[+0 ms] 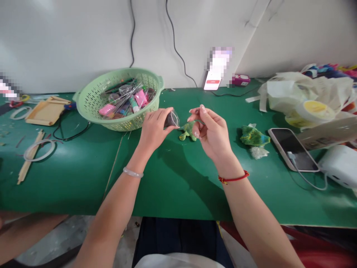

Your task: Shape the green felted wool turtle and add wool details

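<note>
My left hand (156,124) is closed round a small clear pouch (172,118) with something dark inside; its contents are too small to name. Just right of it, my right hand (210,130) is raised with thumb and forefinger pinched on a tiny dark piece (197,111) that I cannot make out. Between the hands a small green plush animal (189,129) lies on the green tabletop (178,178), partly covered by the right hand's fingers. Farther right lies a green and yellow fuzzy bundle (252,136), with crumpled clear plastic below it.
A light-green basket (119,124) with needles, pink packets and tools stands at the back left. A lit phone (217,72) leans on the wall. At right are a charging phone (292,149), a white charger (340,165) and plastic bags (295,89). A wooden tray (46,111) lies left. Another person's arm (30,234) shows bottom left.
</note>
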Demonstrator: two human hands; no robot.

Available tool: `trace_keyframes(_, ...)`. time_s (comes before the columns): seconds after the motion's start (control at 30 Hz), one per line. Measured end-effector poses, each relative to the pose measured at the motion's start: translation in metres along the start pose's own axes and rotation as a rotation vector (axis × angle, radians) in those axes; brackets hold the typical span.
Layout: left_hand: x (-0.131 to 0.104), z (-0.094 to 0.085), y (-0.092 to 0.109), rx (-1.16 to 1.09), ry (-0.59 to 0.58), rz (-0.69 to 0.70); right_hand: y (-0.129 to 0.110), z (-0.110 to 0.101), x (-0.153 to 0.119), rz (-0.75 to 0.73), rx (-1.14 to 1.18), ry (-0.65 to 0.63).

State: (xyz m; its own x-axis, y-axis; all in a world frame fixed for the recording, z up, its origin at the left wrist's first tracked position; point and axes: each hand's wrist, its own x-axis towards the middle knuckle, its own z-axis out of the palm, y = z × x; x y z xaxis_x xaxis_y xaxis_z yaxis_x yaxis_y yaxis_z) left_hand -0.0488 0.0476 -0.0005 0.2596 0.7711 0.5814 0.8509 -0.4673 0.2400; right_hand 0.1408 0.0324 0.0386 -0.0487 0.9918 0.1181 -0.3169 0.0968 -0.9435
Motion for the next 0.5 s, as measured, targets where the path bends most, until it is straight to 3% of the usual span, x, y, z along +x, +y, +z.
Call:
trace_keyframes(0.37,-0.0001,-0.001,0.0011,-0.084,0.115,-0.008,0.0016,-0.0035,0.0009,0.025,-0.007,0.084)
trace_keyframes(0.5,0.0012,-0.0029,0.0023,-0.062,0.065,-0.017,-0.0003,-0.0052,0.0007,0.012,0.039,0.048)
